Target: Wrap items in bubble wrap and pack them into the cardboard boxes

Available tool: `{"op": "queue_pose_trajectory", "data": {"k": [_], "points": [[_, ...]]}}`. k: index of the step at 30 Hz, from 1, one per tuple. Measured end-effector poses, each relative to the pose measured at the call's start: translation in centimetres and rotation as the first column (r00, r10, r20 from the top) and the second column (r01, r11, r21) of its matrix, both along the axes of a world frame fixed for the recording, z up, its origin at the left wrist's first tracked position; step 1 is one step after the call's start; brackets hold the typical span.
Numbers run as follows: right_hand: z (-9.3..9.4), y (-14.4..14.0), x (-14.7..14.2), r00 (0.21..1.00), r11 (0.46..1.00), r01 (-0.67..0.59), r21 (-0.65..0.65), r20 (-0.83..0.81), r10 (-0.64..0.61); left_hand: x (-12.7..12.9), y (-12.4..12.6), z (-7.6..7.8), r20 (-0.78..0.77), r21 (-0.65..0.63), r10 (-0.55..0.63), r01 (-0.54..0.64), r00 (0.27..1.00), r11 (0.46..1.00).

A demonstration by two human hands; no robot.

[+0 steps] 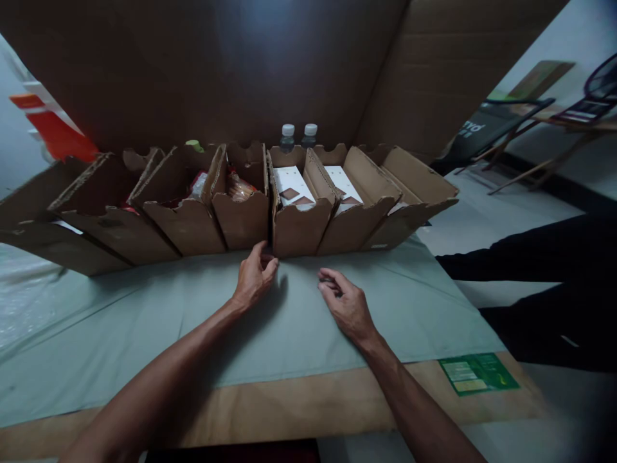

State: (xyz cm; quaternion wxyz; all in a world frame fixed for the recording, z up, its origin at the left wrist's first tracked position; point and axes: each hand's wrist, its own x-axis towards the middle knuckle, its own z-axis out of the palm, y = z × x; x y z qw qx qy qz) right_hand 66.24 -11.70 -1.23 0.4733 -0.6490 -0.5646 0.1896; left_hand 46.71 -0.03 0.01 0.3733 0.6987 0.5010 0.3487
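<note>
Both forearms run up from the bottom edge, and I follow them out over the bench [289, 399]; its near strip is bare wood, and a pale green cloth [144, 334] covers the rest. On the wood to the right lies a green card [477, 373]. At the cloth's far side stands a row of open cardboard boxes [241, 218], fanned side by side, with a big cardboard sheet [241, 71] upright behind them. My left hand [253, 280] sits at the foot of the row, just where two middle boxes meet; its grip is a loose curl, thumb and fingertips close together at the cardboard's base, and I cannot tell whether they pinch anything. My right hand [344, 302] lies near it on the cloth, apart from the boxes; fingers bent under, half closed, nothing visible in the grip. White cartons [292, 186] with brown marks fill the boxes right of centre; packets [238, 188] show in the boxes left of centre. Two capped bottles [299, 135] rise behind the row; a green cap [194, 145] pokes up farther left. A red-and-white thing [53, 128] leans at far left; folding chairs [511, 128] stand off to the right.
</note>
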Motion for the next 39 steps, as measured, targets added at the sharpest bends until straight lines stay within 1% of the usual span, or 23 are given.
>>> {"op": "queue_pose_trajectory", "data": {"k": [3, 5, 8, 10, 12, 14, 17, 19, 21, 23, 25, 26, 27, 29, 30, 32, 34, 36, 37, 39], "points": [[-0.2, -0.4, -0.1, 1.0, 1.0, -0.026, -0.017, 0.018, 0.026, -0.7, -0.9, -0.9, 0.049, -0.02, -0.021, 0.022, 0.999, 1.0], [-0.1, -0.4, -0.3, 0.998, 0.999, -0.049, -0.022, 0.029, 0.05, -1.4, -1.6, -1.1, 0.071, 0.002, -0.071, 0.071, 0.995, 0.998], [0.2, 0.2, -0.9, 0.988, 0.993, -0.115, -0.002, 0.108, 0.114, -1.9, -2.1, -0.9, 0.036, 0.116, -0.209, 0.203, 0.977, 0.972], [0.4, 1.0, -1.2, 0.967, 0.985, -0.173, 0.009, 0.193, 0.168, -1.6, -1.8, -0.6, 0.011, 0.173, -0.263, 0.257, 0.965, 0.951], [0.5, 2.2, -1.5, 0.94, 0.974, -0.227, -0.013, 0.257, 0.223, -0.9, -1.1, -0.5, 0.008, 0.188, -0.258, 0.252, 0.966, 0.949], [0.7, 3.4, -1.5, 0.919, 0.962, -0.267, -0.06, 0.286, 0.273, -0.2, -0.3, -0.5, 0.011, 0.187, -0.231, 0.226, 0.973, 0.956], [1.1, 4.2, -1.4, 0.907, 0.953, -0.285, -0.103, 0.294, 0.302, -0.1, 0.3, -0.5, 0.005, 0.186, -0.209, 0.204, 0.978, 0.961], [2.0, 4.1, -1.7, 0.908, 0.956, -0.278, -0.097, 0.297, 0.295, -1.2, -0.2, -0.3, -0.004, 0.184, -0.209, 0.206, 0.978, 0.961], [3.7, 3.8, -2.4, 0.912, 0.96, -0.274, -0.063, 0.3, 0.28, -3.1, -1.7, 0.0, -0.029, 0.196, -0.253, 0.254, 0.967, 0.947], [6.0, 4.0, -3.8, 0.917, 0.962, -0.275, -0.007, 0.298, 0.264, -5.8, -4.0, 0.4, -0.073, 0.223, -0.321, 0.329, 0.944, 0.917], [8.8, 5.1, -5.8, 0.919, 0.96, -0.278, 0.047, 0.304, 0.251, -8.8, -6.9, 0.6, -0.124, 0.256, -0.345, 0.366, 0.93, 0.895], [10.1, 6.0, -7.0, 0.917, 0.958, -0.28, 0.06, 0.311, 0.249, -10.3, -8.3, 0.5, -0.146, 0.274, -0.322, 0.351, 0.935, 0.895], [11.3, 7.3, -8.1, 0.912, 0.958, -0.282, 0.057, 0.326, 0.249, -11.8, -9.7, 0.3, -0.163, 0.295, -0.276, 0.313, 0.947, 0.903], [13.2, 10.2, -10.3, 0.887, 0.964, -0.264, -0.011, 0.39, 0.247, -14.4, -12.0, -0.3, -0.175, 0.351, -0.14, 0.195, 0.975, 0.916], [13.8, 11.7, -11.2, 0.865, 0.97, -0.235, -0.069, 0.44, 0.24, -15.6, -13.0, -0.6, -0.17, 0.379, -0.068, 0.129, 0.983, 0.916], [14.5, 14.1, -12.5, 0.812, 0.976, -0.138, -0.169, 0.545, 0.209, -17.6, -14.5, -1.4, -0.149, 0.415, 0.047, 0.019, 0.988, 0.91], [14.5, 15.0, -13.2, 0.774, 0.977, -0.056, -0.207, 0.609, 0.173, -19.0, -15.5, -1.7, -0.124, 0.421, 0.115, -0.053, 0.986, 0.905], [14.1, 14.0, -13.5, 0.762, 0.98, -0.021, -0.198, 0.631, 0.144, -20.1, -16.0, -1.6, -0.096, 0.411, 0.164, -0.111, 0.982, 0.905], [13.9, 12.7, -13.5, 0.762, 0.982, -0.021, -0.186, 0.633, 0.136, -20.6, -16.1, -1.4, -0.081, 0.406, 0.186, -0.138, 0.979, 0.903], [13.6, 8.6, -13.3, 0.774, 0.987, -0.052, -0.154, 0.618, 0.137, -21.1, -16.1, -0.7, -0.056, 0.395, 0.22, -0.181, 0.974, 0.901]]}}
